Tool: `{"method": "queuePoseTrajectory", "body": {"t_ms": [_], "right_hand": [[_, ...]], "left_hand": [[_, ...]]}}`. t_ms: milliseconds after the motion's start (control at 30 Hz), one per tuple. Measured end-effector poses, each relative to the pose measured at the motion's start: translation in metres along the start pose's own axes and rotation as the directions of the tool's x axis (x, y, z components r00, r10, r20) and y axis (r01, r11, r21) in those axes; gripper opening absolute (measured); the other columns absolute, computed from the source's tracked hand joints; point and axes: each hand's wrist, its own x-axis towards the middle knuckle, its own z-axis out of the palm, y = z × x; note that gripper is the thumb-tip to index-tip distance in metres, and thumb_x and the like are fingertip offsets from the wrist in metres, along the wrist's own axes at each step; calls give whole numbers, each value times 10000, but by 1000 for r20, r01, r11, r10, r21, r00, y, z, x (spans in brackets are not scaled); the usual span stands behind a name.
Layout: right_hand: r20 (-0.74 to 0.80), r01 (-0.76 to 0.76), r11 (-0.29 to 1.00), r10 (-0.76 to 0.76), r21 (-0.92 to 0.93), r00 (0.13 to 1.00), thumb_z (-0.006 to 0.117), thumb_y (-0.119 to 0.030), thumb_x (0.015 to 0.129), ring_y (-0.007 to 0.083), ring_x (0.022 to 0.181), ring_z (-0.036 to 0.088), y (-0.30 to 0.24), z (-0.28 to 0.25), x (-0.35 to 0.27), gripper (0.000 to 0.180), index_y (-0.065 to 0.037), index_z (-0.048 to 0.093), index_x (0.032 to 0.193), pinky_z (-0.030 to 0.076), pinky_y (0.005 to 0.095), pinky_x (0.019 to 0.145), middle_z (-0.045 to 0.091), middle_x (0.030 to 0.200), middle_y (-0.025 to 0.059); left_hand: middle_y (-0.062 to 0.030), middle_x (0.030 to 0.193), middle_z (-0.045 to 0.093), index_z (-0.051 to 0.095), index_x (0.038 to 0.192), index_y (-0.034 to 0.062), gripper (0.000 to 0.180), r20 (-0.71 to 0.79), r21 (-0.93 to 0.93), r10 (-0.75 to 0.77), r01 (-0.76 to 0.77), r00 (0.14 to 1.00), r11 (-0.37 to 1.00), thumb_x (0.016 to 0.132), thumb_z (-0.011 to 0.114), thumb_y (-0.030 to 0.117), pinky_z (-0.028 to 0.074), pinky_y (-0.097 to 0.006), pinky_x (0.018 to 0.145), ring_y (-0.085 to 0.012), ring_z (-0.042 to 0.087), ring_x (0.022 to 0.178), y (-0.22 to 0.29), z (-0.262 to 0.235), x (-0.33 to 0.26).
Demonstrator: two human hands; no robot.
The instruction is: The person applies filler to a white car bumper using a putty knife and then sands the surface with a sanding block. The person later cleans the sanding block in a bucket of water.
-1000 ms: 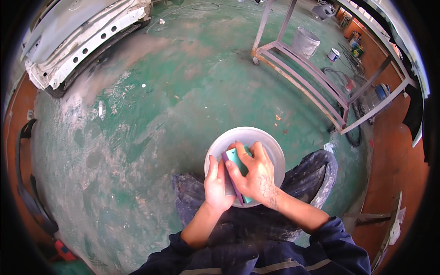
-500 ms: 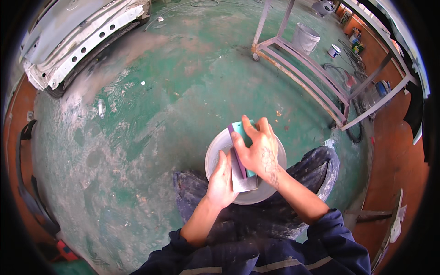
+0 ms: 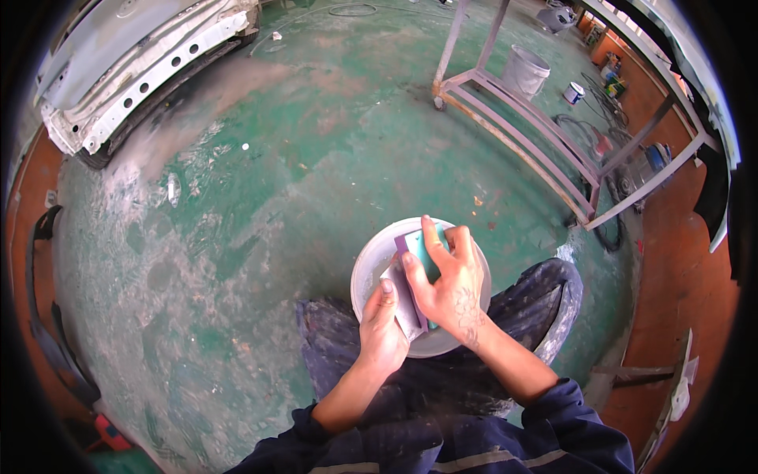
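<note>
Both hands are over a round whitish bucket (image 3: pixel 362 276) between my knees. My right hand (image 3: pixel 456 288) is closed round a purple and teal sanding block (image 3: pixel 418 242), thumb on its near left side and fingers over the teal face. My left hand (image 3: pixel 384 338) pinches a pale grey flat sheet (image 3: pixel 403 306), which looks like sandpaper, with its thumb on top. The sheet lies against the block's purple left side. The left fingers under the sheet and most of the bucket's inside are hidden.
A metal frame stand on casters (image 3: pixel 521 142) stands at the far right, with a white bucket (image 3: pixel 525 71), a small can (image 3: pixel 574 92) and cables nearby. At the far left is a car body section (image 3: pixel 150 87). A dark curved trim part (image 3: pixel 47 316) leans at the left.
The sheet has shifted under the block, so less of it shows at the near end. My left thumb has moved onto the sheet. Both hands have come slightly nearer to me.
</note>
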Motion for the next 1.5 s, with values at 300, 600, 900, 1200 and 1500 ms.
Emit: {"method": "queuePoseTrajectory", "body": {"t_ms": [300, 600, 900, 1200, 1500], "right_hand": [[-99, 27, 999, -29, -20, 995, 765, -321, 837, 345, 913, 583, -6, 12, 13, 574, -2, 664, 1303, 520, 457, 692, 524, 998, 186], [-78, 5, 1000, -7, -21, 997, 741, -318, 861, 358, 940, 576, -9, 18, 21, 571, 34, 646, 1300, 523, 455, 717, 509, 978, 196], [-38, 50, 999, -49, 13, 998, 739, -301, 863, 359, 898, 575, -10, 16, 0, 548, 49, 651, 1275, 512, 444, 720, 520, 1002, 201], [3, -24, 1000, 24, 14, 1000, 763, -312, 840, 349, 912, 577, 1, 17, -9, 574, 36, 659, 1284, 519, 452, 721, 505, 980, 183], [-101, 2, 999, -6, -40, 995, 772, -291, 825, 349, 884, 574, 9, 16, 0, 572, 51, 656, 1268, 517, 458, 697, 498, 973, 189]], "left_hand": [[-121, 1496, 493, 394, 1500, -26, 499, -61, 39, 78, -76, 995, 996, 1128, 356, 304, 377, -400, 1170, -217, 481, 1376, 2, 5, 7], [-109, 1412, 554, 465, 1438, -29, 446, -44, 133, 82, -76, 996, 988, 1126, 380, 279, 424, -361, 1116, -176, 530, 1299, 6, -2, 14], [-126, 1489, 501, 408, 1484, -60, 466, -34, 97, 38, -34, 999, 995, 1121, 392, 232, 332, -396, 1192, -209, 455, 1390, 5, -8, 8], [-151, 1507, 483, 367, 1518, -59, 500, -27, 135, 15, -12, 1000, 991, 1132, 337, 257, 360, -382, 1181, -221, 438, 1418, 0, -6, 8], [-126, 1449, 531, 455, 1457, -34, 474, -23, 138, 86, -82, 996, 987, 1125, 368, 293, 404, -390, 1157, -214, 507, 1350, 1, 0, 7]]}}
